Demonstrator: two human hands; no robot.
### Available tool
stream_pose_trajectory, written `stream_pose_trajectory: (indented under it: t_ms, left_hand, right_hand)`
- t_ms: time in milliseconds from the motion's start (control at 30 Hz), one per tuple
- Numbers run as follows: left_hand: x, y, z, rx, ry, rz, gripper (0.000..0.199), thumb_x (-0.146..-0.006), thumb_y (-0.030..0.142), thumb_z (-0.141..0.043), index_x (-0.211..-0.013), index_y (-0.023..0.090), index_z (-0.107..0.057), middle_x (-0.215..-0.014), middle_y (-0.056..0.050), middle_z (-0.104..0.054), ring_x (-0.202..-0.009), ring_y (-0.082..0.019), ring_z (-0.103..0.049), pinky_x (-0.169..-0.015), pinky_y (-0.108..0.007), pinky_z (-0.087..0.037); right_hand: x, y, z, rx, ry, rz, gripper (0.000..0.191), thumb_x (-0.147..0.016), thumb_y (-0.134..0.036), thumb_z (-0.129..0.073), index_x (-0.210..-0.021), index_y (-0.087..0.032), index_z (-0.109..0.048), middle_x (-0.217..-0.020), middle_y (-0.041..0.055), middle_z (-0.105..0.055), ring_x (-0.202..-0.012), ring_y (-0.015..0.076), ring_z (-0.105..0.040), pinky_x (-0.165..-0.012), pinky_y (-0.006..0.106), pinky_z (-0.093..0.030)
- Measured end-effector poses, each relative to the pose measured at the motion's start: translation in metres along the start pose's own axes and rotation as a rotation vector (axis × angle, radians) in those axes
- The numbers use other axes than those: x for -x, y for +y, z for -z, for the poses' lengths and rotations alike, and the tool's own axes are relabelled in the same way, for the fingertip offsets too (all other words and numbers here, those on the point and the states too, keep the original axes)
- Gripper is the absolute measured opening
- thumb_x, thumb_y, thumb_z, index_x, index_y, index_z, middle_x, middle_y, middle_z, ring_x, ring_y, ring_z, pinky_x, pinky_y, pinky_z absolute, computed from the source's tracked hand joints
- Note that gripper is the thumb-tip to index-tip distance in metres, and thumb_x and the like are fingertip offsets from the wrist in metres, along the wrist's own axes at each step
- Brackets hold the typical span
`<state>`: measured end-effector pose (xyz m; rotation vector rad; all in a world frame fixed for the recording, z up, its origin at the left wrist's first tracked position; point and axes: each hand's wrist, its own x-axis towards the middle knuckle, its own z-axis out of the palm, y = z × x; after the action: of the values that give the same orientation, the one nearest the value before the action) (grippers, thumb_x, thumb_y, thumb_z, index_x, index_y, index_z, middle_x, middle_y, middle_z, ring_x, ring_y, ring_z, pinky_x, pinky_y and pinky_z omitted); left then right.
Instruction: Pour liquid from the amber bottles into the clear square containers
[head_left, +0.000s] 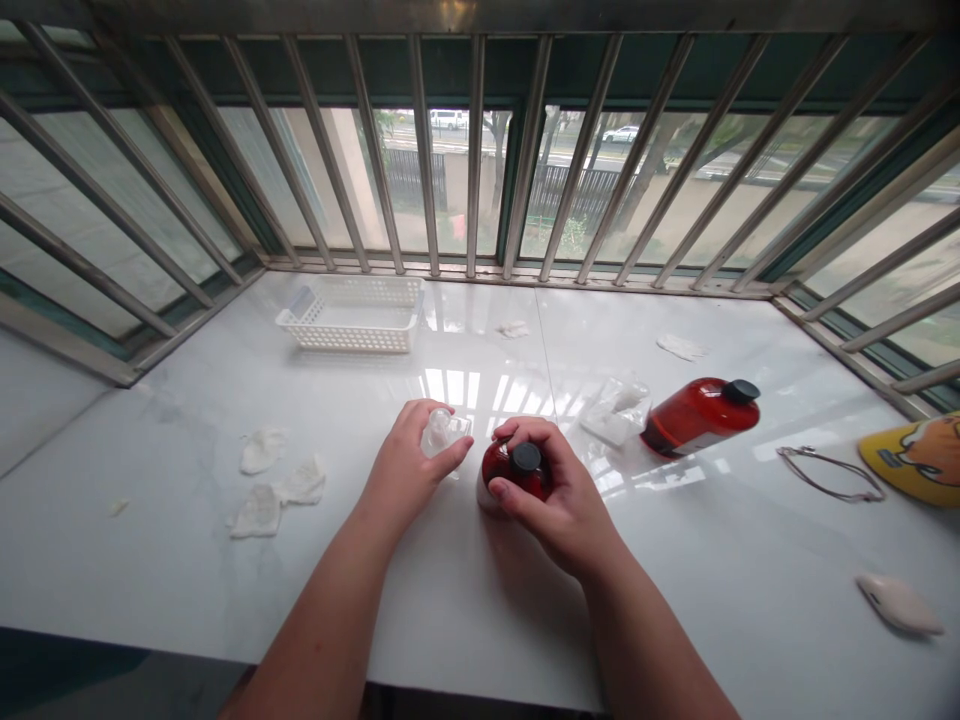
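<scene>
Red bottle (514, 474); glossy, in right hand (559, 495)

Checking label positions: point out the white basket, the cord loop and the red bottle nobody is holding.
White basket (351, 338): head view, on its perforated front wall.
Cord loop (834, 458): head view, on its upper strand.
Red bottle (694, 412): head view, on its body.

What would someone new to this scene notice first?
Probably the two red bottles against the white counter: one in the right hand at the middle, the other farther off to the right. Next might be the white basket at the back left, below the window bars.
</scene>
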<state>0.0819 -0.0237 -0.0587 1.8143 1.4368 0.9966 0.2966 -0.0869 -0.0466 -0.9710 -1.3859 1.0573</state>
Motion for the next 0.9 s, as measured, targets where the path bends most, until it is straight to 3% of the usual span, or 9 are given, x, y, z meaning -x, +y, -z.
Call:
stream_pose_trajectory:
  t_ms: [167,333,533,767,900]
  left_hand:
    - [0.0011,0.0006,0.0003,0.003,0.001,0.0,0.03,-0.091,0.044,-0.081,-0.115,0.029,-0.07,-0.124,-0.005,-0.07,-0.12,-0.029,-0.069,-0.11,-0.042,-0.054]
    - [0.0012,0.0016,0.0002,0.01,-0.003,-0.002,0.03,-0.091,0.043,-0.081,-0.114,0.028,-0.07,-0.123,-0.004,-0.069,-0.119,-0.028,-0.069,-0.11,-0.042,-0.053]
    - [0.0007,0.0007,0.0004,0.012,-0.004,0.0,0.029,-0.091,0.043,-0.081,-0.114,0.029,-0.07,-0.123,-0.004,-0.069,-0.119,-0.029,-0.069,-0.109,-0.042,-0.053]
    - [0.0009,0.0006,0.0001,0.009,0.003,-0.005,0.03,-0.091,0.043,-0.081,-0.114,0.029,-0.07,-0.123,-0.005,-0.07,-0.119,-0.029,-0.069,-0.11,-0.042,-0.054]
    - [0.0006,0.0008,0.0001,0.01,-0.001,-0.003,0.029,-0.092,0.043,-0.081,-0.115,0.029,-0.07,-0.123,-0.004,-0.069,-0.119,-0.028,-0.069,-0.109,-0.042,-0.054]
  right_hand:
    - [0.0009,0.002,0.0004,-0.016,0.02,-0.002,0.041,-0.093,-0.033,-0.088,-0.126,-0.035,-0.063,-0.133,0.0056,-0.067,-0.123,0.025,-0.069,-0.097,0.038,-0.063]
    - [-0.0018,-0.0008,0.0019,0.092,-0.016,0.066,0.02,-0.096,-0.033,-0.085,-0.111,-0.031,-0.072,-0.128,0.0073,-0.068,-0.131,0.028,-0.063,-0.112,0.045,-0.055]
    - [0.0001,0.0014,-0.0002,-0.012,0.024,0.0,0.04,-0.093,-0.034,-0.088,-0.124,-0.035,-0.063,-0.133,0.006,-0.067,-0.122,0.0257,-0.069,-0.095,0.039,-0.063]
    - [-0.0007,0.0011,0.001,0.076,-0.005,0.053,0.025,-0.095,-0.034,-0.085,-0.115,-0.032,-0.07,-0.13,0.0074,-0.068,-0.132,0.0292,-0.063,-0.114,0.047,-0.054]
    - [0.0014,0.0019,-0.0001,-0.03,0.022,-0.005,0.039,-0.093,-0.031,-0.088,-0.122,-0.036,-0.062,-0.133,0.0041,-0.067,-0.125,0.0243,-0.068,-0.101,0.039,-0.06]
